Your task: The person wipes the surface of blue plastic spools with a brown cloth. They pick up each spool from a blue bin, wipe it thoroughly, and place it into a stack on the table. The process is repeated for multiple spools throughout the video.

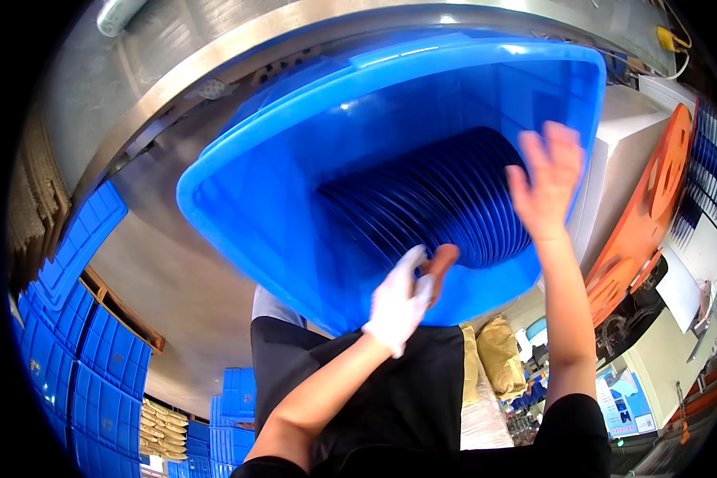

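A large blue plastic tub (390, 60) sits in front of me, tilted in view. Inside it a row of dark blue round discs (430, 199) stands on edge, packed closely together. My left hand (398, 307), in a white glove, is at the near rim with its fingers curled around a short brown-orange piece (444, 259); what that piece is I cannot make out. Bare and slightly blurred, my right hand (548, 179) is raised at the right end of the row, fingers spread and holding nothing.
A metal table (215, 48) curves along the far side. Stacked blue crates (107, 382) stand at the left, near cardboard sheets (36, 199). To the right are a white box (625, 135) and an orange panel (645, 215). Brown paper bags (500, 358) stand at the lower right.
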### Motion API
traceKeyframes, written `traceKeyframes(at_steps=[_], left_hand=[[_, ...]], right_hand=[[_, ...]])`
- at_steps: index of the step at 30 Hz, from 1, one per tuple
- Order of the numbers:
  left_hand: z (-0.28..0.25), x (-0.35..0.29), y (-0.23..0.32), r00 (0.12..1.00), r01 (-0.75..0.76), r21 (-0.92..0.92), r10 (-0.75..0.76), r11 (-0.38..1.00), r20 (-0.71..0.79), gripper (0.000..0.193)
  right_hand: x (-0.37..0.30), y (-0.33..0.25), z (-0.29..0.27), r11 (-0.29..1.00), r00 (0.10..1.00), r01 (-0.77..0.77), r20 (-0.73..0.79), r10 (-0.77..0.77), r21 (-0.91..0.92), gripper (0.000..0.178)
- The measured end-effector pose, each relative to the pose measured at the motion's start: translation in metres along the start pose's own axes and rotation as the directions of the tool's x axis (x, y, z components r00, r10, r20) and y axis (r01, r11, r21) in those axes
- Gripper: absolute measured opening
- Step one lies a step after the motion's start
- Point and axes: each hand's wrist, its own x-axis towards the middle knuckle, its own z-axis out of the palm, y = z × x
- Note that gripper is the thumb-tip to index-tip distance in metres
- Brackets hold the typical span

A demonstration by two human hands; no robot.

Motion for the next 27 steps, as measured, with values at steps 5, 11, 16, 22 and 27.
traceKeyframes(at_steps=[5, 11, 16, 22, 27], left_hand=[[-0.104, -0.066, -0.003, 0.725, -0.056, 0.269, 0.225, 0.961, -0.651, 0.052], [-0.14, -0.015, -0.033, 0.871, 0.145, -0.347, -0.286, 0.926, -0.399, 0.044], [-0.141, -0.027, -0.022, 0.826, 0.004, -0.22, -0.127, 0.975, -0.549, 0.032], [-0.175, -0.022, 0.0, 0.824, 0.005, -0.273, -0.159, 0.962, -0.544, 0.033], [-0.181, 0.002, -0.013, 0.815, 0.064, -0.35, -0.251, 0.935, -0.522, 0.048]], right_hand=[[-0.037, 0.092, 0.004, 0.55, 0.705, -0.658, 0.166, 0.689, 0.514, 0.058], [-0.026, 0.105, 0.01, 0.034, 0.443, -0.834, 0.632, 0.637, 0.551, 0.037], [-0.04, 0.089, -0.012, 0.009, 0.473, -0.761, 0.546, 0.691, 0.649, 0.034], [-0.023, 0.082, -0.034, -0.072, 0.438, -0.753, 0.58, 0.687, 0.654, 0.034], [-0.005, 0.076, -0.014, 0.087, 0.484, -0.785, 0.52, 0.704, 0.613, 0.038]])
